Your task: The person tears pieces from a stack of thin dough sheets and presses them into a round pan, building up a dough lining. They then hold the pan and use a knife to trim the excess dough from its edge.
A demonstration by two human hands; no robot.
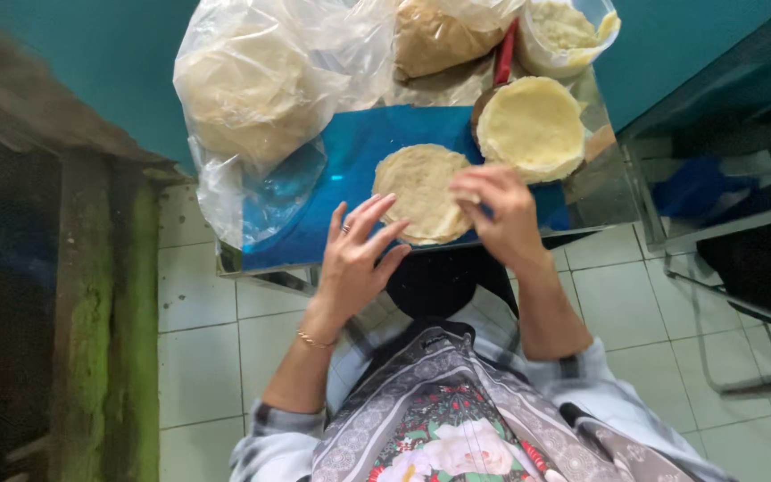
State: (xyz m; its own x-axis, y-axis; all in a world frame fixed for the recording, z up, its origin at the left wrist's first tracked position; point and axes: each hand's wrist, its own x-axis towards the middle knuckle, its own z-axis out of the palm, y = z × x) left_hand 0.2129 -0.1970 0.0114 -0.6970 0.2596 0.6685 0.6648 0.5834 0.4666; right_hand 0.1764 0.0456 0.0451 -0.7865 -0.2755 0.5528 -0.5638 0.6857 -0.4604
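A thin round pale wrapper [419, 189] lies flat on a blue sheet [350, 165] that covers a small table. My right hand [498, 216] rests on the wrapper's right edge with its fingers bent and pinching at the rim. My left hand [357, 261] hovers at the wrapper's lower left, fingers spread, its fingertips just touching the edge. A ring sits on one left finger and a thin bracelet on the wrist. Beyond the right hand stands a stack of yellowish round wrappers [532, 127].
A big clear plastic bag [256, 85] with pale rounds fills the table's left. A bag of brown filling [435, 37] and a tub of yellowish paste [564, 31] stand at the back. A metal chair frame [733, 268] is to the right, a mossy post [100, 312] to the left, white floor tiles below.
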